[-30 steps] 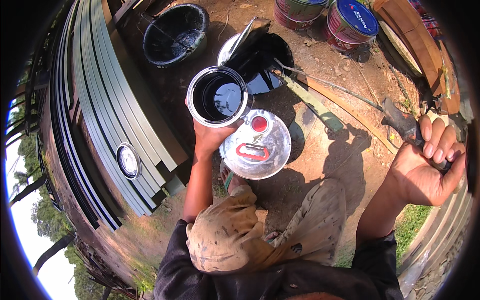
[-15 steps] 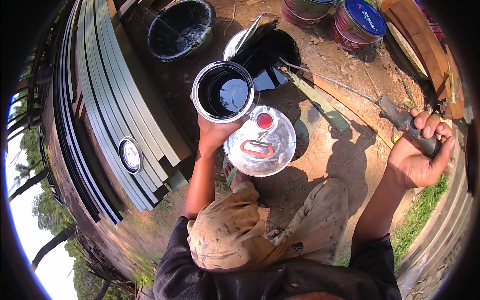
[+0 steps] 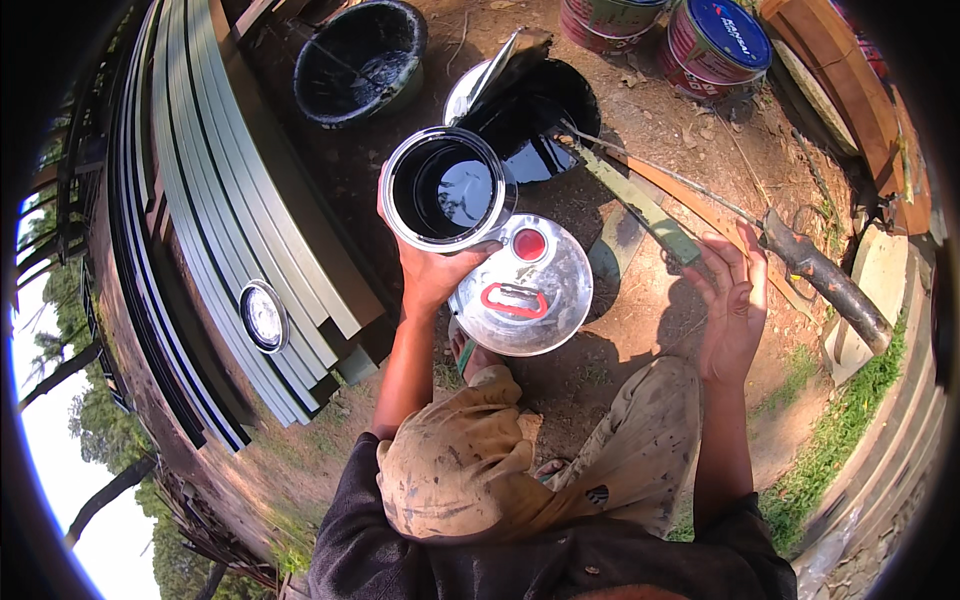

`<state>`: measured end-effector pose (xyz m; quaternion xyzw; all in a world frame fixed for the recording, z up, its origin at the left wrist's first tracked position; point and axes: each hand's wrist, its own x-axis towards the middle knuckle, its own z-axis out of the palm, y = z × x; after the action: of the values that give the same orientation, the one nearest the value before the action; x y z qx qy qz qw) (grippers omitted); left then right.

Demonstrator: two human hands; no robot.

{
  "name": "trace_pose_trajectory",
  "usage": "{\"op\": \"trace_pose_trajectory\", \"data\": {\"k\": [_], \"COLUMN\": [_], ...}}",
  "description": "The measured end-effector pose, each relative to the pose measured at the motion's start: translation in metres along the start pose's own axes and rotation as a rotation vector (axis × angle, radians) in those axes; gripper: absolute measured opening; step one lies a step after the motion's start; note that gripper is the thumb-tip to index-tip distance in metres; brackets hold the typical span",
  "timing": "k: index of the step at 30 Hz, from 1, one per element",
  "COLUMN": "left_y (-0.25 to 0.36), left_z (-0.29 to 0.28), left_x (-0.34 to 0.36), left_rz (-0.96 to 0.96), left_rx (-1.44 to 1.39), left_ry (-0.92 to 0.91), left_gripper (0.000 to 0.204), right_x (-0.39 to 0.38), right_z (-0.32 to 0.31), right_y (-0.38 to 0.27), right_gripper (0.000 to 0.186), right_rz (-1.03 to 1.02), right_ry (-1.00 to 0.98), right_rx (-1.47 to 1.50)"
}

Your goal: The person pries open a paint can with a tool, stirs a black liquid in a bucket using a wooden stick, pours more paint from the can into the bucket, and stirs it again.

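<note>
My left hand (image 3: 428,270) grips a round metal can (image 3: 417,190) from below its rim, with dark, glossy liquid inside. Just beneath it stands a silver metal container (image 3: 565,305) with a red cap and a red handle. My right hand (image 3: 728,310) is empty, fingers apart, beside the end of a green slat (image 3: 640,212). To its right lies a rod with a thick, dark wooden handle (image 3: 825,278); the rod's far end rests at a larger container of black liquid (image 3: 540,105), whose cut lid (image 3: 492,78) is bent upward.
Long metal profiles (image 3: 255,200) lie at the left, with a round lid (image 3: 264,316) on them. A black basin (image 3: 345,95) sits beyond. Two paint buckets (image 3: 712,50) (image 3: 608,22) stand at the far right, near wooden boards (image 3: 850,80).
My right hand has let go of the wooden handle and moved left, toward the slat's end. The handle now rests lower at the right. My left hand still holds the can, nearly unmoved.
</note>
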<state>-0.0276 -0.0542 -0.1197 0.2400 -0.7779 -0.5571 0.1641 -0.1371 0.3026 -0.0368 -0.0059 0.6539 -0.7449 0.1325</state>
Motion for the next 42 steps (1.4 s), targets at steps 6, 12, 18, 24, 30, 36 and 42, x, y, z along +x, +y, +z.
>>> {"op": "trace_pose_trajectory", "data": {"k": [6, 12, 18, 24, 30, 36, 42], "left_y": [-0.001, -0.027, -0.019, -0.009, 0.008, 0.009, 0.014], "left_z": [0.023, 0.0, -0.024, -0.026, -0.02, -0.013, -0.021], "left_x": [0.0, -0.015, -0.026, -0.027, -0.025, -0.006, -0.015], "left_rz": [0.181, 0.008, 0.014, -0.003, -0.009, 0.318, 0.258], "left_rx": [-0.02, -0.356, -0.52, -0.61, -0.575, -0.47, -0.512], "left_ry": [0.235, 0.132, 0.006, -0.067, -0.173, -0.28, -0.278], "left_gripper": [0.103, 0.106, 0.109, 0.12, 0.131, 0.145, 0.142], "right_x": [-0.039, -0.061, -0.072, -0.034, 0.006, 0.045, 0.068], "right_z": [0.007, 0.009, 0.019, 0.095, 0.146, 0.152, 0.159], "right_y": [0.036, 0.065, 0.048, 0.007, 0.003, 0.001, -0.01], "right_gripper": [0.072, 0.063, 0.061, 0.078, 0.115, 0.13, 0.132], "right_rz": [0.154, 0.18, -0.005, -0.293, -0.434, -0.476, -0.475], "right_ry": [-0.057, -0.058, -0.19, -0.377, -0.519, -0.577, -0.777], "right_rx": [-0.106, -0.173, -0.562, -0.406, -0.337, -0.322, -0.217]}}
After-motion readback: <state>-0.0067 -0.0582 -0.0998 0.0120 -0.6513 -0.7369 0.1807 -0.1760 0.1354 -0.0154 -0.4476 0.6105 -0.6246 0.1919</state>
